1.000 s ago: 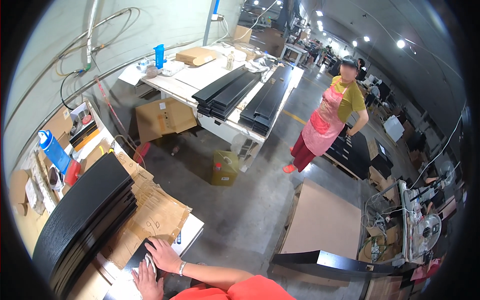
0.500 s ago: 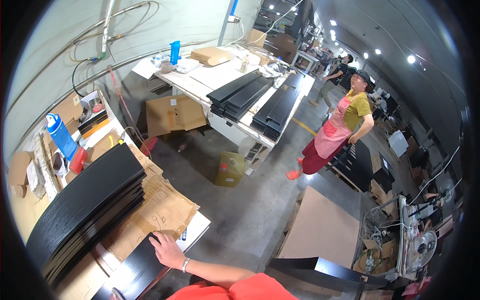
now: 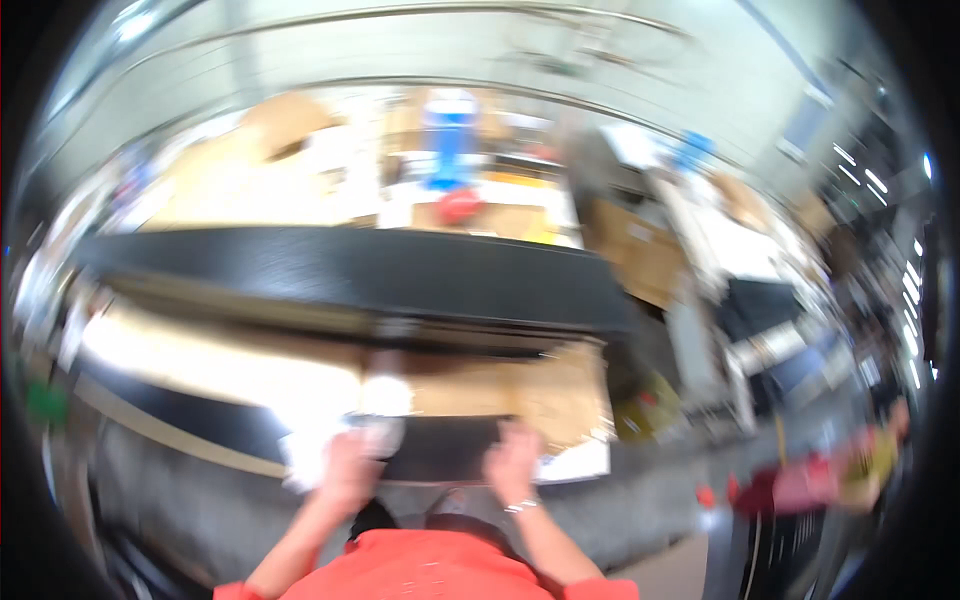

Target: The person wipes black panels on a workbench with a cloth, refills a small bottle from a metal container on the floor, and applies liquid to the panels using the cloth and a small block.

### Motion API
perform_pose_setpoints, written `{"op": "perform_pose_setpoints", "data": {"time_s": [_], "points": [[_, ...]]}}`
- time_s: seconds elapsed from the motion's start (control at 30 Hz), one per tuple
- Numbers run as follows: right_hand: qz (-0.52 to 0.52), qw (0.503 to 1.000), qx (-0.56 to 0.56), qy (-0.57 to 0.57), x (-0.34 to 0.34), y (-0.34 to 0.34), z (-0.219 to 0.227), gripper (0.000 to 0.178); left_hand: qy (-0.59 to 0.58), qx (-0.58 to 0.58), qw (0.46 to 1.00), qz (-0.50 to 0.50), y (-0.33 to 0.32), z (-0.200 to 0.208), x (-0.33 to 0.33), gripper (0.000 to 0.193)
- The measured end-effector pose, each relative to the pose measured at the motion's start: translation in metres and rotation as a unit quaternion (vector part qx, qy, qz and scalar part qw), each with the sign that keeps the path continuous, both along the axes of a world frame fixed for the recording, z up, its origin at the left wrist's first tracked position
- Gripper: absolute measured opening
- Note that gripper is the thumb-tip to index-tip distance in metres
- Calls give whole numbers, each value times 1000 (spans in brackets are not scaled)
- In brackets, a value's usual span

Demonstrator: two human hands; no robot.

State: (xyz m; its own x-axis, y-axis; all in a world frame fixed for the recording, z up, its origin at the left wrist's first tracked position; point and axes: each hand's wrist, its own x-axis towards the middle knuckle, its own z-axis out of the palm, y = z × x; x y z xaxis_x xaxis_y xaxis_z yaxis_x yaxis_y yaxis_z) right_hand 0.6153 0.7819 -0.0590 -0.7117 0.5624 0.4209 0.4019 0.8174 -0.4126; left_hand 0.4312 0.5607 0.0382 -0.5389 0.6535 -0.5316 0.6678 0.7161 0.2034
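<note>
Both hands (image 3: 430, 465) rest on the black panel's (image 3: 440, 450) near edge.

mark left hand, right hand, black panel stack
left hand (image 3: 345, 470), head view, back of the hand
right hand (image 3: 512, 462), head view, back of the hand
black panel stack (image 3: 350, 275), head view, blurred top face
</note>
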Motion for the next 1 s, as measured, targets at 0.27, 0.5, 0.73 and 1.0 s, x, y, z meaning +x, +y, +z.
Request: {"op": "perform_pose_setpoints", "data": {"time_s": [0.27,0.5,0.73,1.0], "points": [[-28,997,-55,-45,14,6,11,44,179,305,935,4,-108,-55,-8,51],[-9,998,-3,-70,6,3,23,40,253,275,913,164,-248,-59,-106,42],[-139,981,65,-119,-49,-72,50,65,361,311,789,387,-462,-66,-257,27],[265,939,-89,-203,-271,-336,78,98,33,353,923,151,-340,-28,-226,32]]}}
